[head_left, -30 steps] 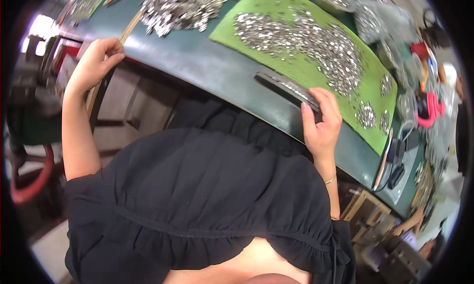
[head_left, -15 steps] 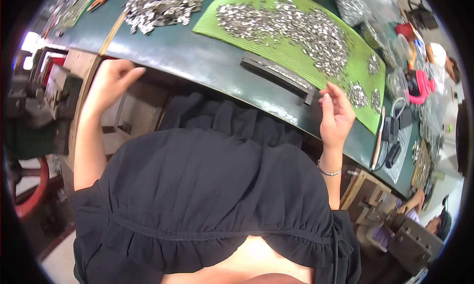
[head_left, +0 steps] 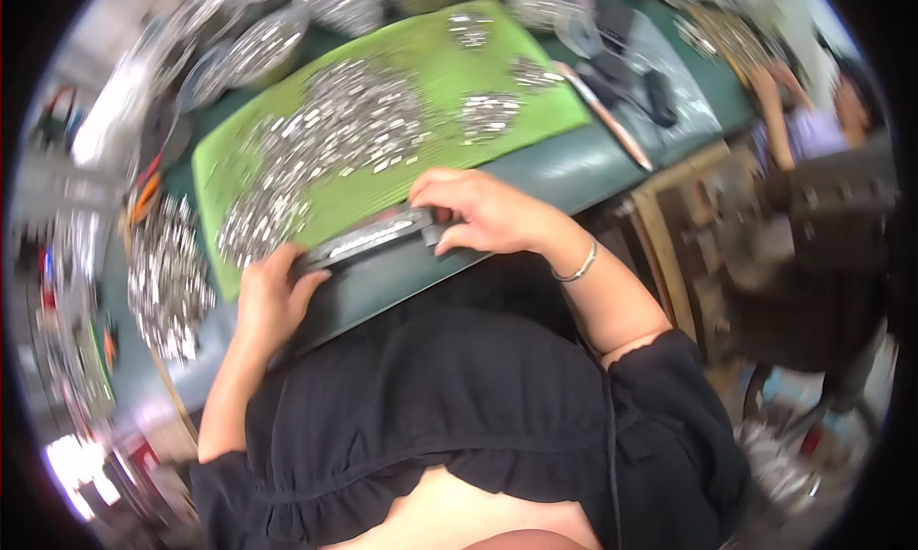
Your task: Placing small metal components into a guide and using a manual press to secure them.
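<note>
A long dark metal bar (head_left: 368, 240) with a row of small shiny pieces along its top lies between my hands, at the near edge of a green mat (head_left: 430, 48). My left hand (head_left: 271, 299) is closed round the bar's left end, thumb on the near side. The right end sits between the curled fingers and thumb of my right hand (head_left: 488, 210), which wears a bracelet. On the mat, a broad heap of small shiny metal pieces (head_left: 349, 115) spreads beyond the bar, with smaller piles nearer the right. Motion blurs the picture.
Left of the mat lies another heap of metal pieces (head_left: 167, 282). Filled clear bags and bowls (head_left: 263, 48) line the back. A pinkish stick (head_left: 607, 120) and black objects (head_left: 658, 96) lie at the right. Farther right, a person's hands (head_left: 776, 81) work at the table.
Both hands have come to the bar's ends; before, the left was away from it and the right was just beside its right end. The view has turned, swinging the table round.
</note>
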The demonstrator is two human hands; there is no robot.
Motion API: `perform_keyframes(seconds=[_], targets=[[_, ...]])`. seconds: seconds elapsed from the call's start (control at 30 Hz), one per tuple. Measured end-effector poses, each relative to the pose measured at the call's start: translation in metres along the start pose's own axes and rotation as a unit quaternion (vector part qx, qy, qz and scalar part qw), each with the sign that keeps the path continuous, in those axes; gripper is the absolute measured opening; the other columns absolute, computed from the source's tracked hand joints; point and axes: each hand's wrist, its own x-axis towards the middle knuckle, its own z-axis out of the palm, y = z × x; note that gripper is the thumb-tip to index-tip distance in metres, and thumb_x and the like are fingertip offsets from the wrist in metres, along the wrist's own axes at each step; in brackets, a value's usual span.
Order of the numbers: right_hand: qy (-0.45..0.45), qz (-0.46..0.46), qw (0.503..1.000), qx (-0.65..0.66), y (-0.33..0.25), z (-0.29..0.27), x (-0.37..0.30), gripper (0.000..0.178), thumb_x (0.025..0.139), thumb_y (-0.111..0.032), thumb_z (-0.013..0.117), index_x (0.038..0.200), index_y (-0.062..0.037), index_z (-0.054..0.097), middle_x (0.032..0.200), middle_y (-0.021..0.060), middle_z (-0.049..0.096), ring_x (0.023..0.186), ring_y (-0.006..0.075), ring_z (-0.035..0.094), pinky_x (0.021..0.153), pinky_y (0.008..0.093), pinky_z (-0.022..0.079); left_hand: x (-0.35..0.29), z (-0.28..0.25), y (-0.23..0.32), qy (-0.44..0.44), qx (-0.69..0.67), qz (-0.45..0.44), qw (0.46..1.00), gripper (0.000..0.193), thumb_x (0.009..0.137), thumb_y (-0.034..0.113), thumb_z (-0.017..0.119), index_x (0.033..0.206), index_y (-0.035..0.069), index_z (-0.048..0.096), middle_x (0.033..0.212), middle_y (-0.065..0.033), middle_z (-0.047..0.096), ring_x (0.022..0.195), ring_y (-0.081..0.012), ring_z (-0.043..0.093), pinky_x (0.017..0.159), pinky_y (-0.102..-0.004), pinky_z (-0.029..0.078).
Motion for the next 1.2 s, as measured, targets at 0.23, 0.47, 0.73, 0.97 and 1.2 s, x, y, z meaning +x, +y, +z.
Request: perform_keyframes(seconds=[0.23,0.47,0.73,0.97,1.2], targets=[[0.272,0.138,0.951,-0.051,-0.063,-0.048,-0.146,0.049,0.076,0.004,0.079,0.121,0.0041,0.060,0.086,0.0122,0.070,0.079,0.0194,0.073,0.074,0.0301,0.058,0.136,0.019,0.117,-0.098,-0.040,0.278,0.955,0.029,0.081,0.016,0.080,0.099,0.000,0.063,0.069,-0.0183,0.061,0.062,-0.0354,0.063,0.058,-0.0398,0.049],[0.662,0.249,0.705,-0.046,-0.116,-0.032,-0.273,0.036,0.083,0.009,0.073,0.116,0.0061,0.058,0.092,0.0109,0.072,0.088,0.0124,0.069,0.082,0.0270,0.057,0.261,0.155,0.331,-0.213,-0.173,0.524,0.807,0.040,0.083,0.025,0.079,0.112,0.002,0.064,0.077,-0.0191,0.064,0.074,-0.0360,0.064,0.067,-0.0417,0.050],[0.691,0.285,0.653,-0.118,-0.090,-0.040,-0.270,0.033,0.078,0.000,0.081,0.105,0.0048,0.062,0.084,0.0108,0.074,0.070,0.0110,0.069,0.066,0.0266,0.057,0.265,0.200,0.357,-0.213,-0.209,0.427,0.853,0.060,0.089,0.030,0.077,0.134,-0.001,0.054,0.107,-0.0159,0.067,0.098,-0.0257,0.065,0.089,-0.0384,0.051],[0.472,0.391,0.545,-0.572,-0.148,-0.036,-0.257,0.061,0.068,-0.020,0.089,0.120,-0.0012,0.062,0.121,0.0184,0.063,0.103,0.0275,0.064,0.079,0.0379,0.055,0.150,0.231,0.348,-0.179,-0.175,0.344,0.905,0.135,0.067,0.067,0.081,0.153,-0.013,0.014,0.161,-0.0345,0.008,0.151,-0.0501,0.000,0.114,-0.0732,0.009],[0.515,0.242,0.235,-0.788,-0.312,0.042,-0.358,0.099,0.078,-0.037,0.087,0.147,0.0046,0.029,0.140,0.0184,0.045,0.132,0.0309,0.043,0.116,0.0431,0.031,0.151,0.227,0.371,-0.154,-0.177,0.277,0.932,0.136,0.064,0.063,0.085,0.154,-0.010,0.014,0.163,-0.0288,0.006,0.151,-0.0494,-0.001,0.111,-0.0771,0.010]])
